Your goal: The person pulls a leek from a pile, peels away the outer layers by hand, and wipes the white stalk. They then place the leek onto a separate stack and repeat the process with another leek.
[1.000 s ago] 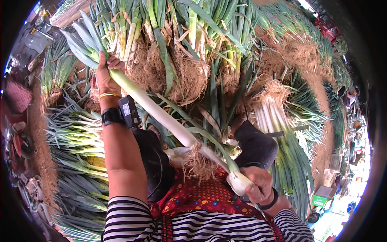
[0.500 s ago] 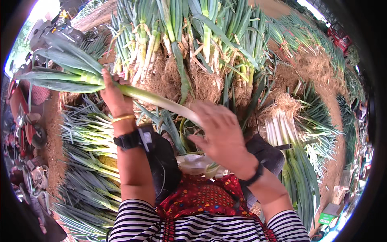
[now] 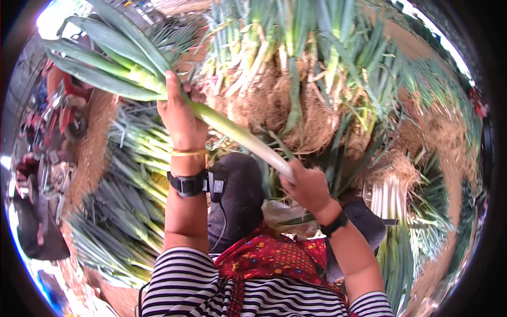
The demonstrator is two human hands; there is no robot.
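Observation:
A long green onion (image 3: 238, 131) slants across in front of me, its green leaves fanned out at the upper left and its white stem running down to the right. My left hand (image 3: 182, 108) is wrapped round it just below the leaves. Around the white root end my right hand (image 3: 310, 187) is closed, hiding the tip and any roots. Beyond, bundles of green onions (image 3: 253, 47) stand with brown, soil-covered roots (image 3: 311, 124) toward me. Beside my right knee lies a bunch with clean white stems (image 3: 388, 198).
A pile of green onions (image 3: 132, 195) lies along my left side. More green onions (image 3: 433, 79) with roots spread at the far right. A red motorbike (image 3: 66, 103) stands at the left, past bare brown ground (image 3: 95, 137). Whitish plastic (image 3: 285, 216) lies between my knees.
My right hand has gone from blurred, spread fingers over the white stem to a closed grip at its end. The whole view has shifted; the left hand keeps its hold.

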